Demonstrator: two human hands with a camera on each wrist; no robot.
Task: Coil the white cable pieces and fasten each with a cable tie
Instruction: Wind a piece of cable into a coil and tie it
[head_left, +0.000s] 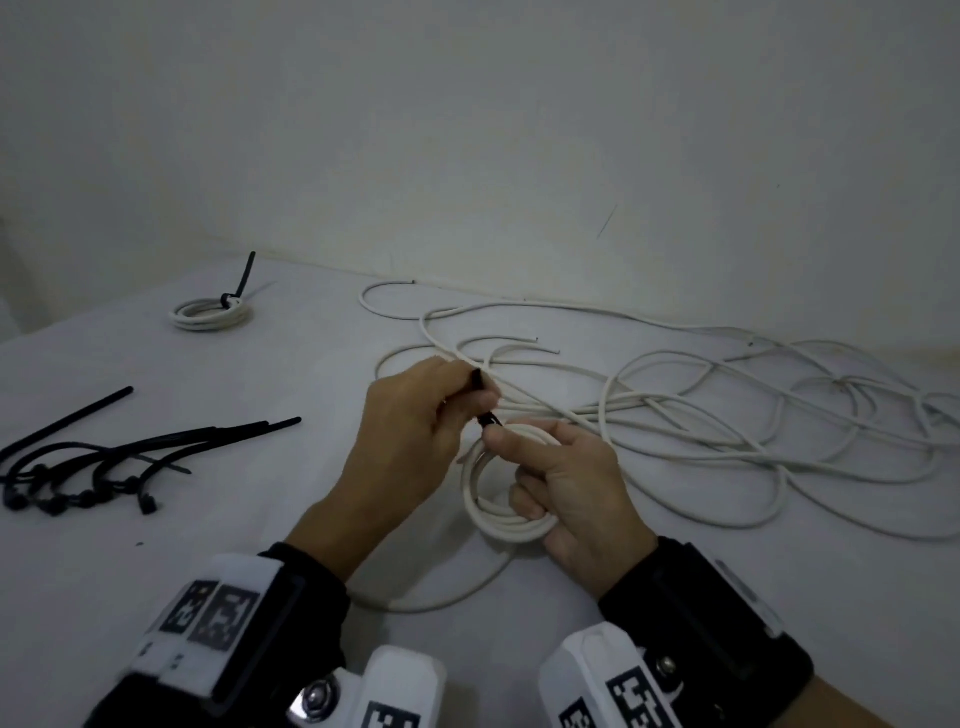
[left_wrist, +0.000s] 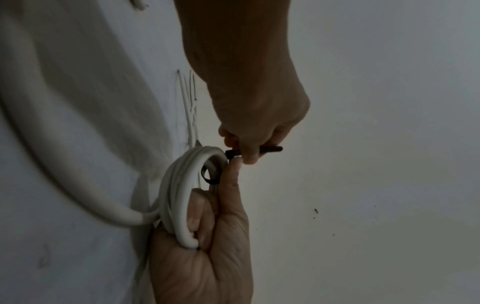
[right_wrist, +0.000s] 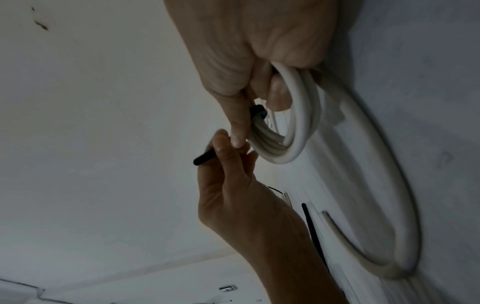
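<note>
Far left on the table (head_left: 260, 519): spare black cable ties (head_left: 104, 462) in a loose pile. Back left: one finished coil (head_left: 213, 313), already tied.

Centre: left hand (head_left: 410, 441) pinches the free tail of a black cable tie (head_left: 488, 418), fingers curled on it. Right hand (head_left: 571, 488) grips the current white coil (head_left: 498, 519) through its middle, thumb pressing by the tie head (tie loop still slack round the strands, per left wrist view).

Right: loose white cable (head_left: 727, 415) sprawled, uncoiled.

Step, judged: cinching the second coil's tie. Next needs a steady pull on the tail while the right hand keeps the turns bunched.
</note>
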